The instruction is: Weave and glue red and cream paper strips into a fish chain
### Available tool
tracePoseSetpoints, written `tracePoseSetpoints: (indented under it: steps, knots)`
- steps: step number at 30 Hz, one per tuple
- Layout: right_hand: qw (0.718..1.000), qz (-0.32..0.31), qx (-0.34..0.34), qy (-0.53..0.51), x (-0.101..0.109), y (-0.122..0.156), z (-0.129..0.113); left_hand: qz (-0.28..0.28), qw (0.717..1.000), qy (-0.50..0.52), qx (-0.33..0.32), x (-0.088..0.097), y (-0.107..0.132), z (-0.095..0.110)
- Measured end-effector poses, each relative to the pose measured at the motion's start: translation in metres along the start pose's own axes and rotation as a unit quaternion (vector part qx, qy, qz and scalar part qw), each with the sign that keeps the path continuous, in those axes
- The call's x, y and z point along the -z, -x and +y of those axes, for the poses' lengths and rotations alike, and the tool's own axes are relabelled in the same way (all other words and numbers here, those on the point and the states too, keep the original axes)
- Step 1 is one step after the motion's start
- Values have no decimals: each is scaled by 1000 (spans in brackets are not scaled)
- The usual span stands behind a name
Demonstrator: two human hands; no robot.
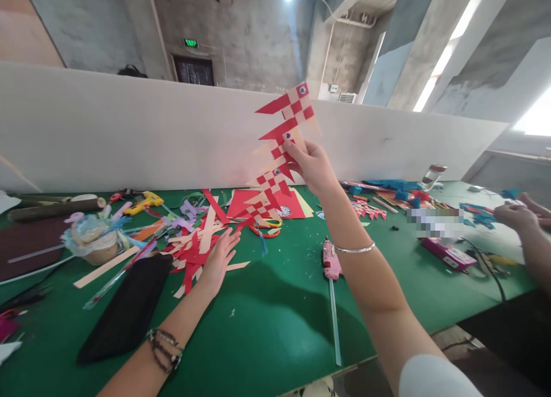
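Raised above the table, my right hand (312, 163) pinches a string of woven paper fish (297, 107). The fish are red and cream checked, with round eyes, and hang one below another down toward the tabletop. My left hand (221, 256) is low over the table, its fingers stretched out and holding nothing. Beside it lies a heap of red and cream paper strips (196, 250). Behind the lowest fish are red paper sheets (293, 205) and a pair of scissors (270, 232). A pink glue gun (330, 259) with a long glue stick lies below my right forearm.
On the left are a black pouch (129, 305), a small basket (97, 239) and a yellow glue gun (145, 203). A white partition (129, 133) stands along the table's back. At right are a magenta box (449, 253), a bottle (433, 177) and another person's hands (516, 213).
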State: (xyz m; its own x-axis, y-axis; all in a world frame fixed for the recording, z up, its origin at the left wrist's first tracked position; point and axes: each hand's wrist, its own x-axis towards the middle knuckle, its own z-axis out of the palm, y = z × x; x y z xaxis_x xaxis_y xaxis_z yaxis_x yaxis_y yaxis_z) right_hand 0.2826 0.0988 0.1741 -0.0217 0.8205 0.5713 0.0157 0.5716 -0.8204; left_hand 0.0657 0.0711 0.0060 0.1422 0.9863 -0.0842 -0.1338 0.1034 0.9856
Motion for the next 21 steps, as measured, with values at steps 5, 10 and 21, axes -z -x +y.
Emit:
tracePoseSetpoints:
  steps: [5,10,21]
  knots:
    - [997,-30,-38,-55,-15,9,7,-44,998,30,-38,0,6,2]
    - [994,-17,-76,-78,-20,11,20,-130,989,53,-40,-9,20,12]
    - [991,51,-114,-47,-15,20,44,-140,990,-9,-25,-12,28,18]
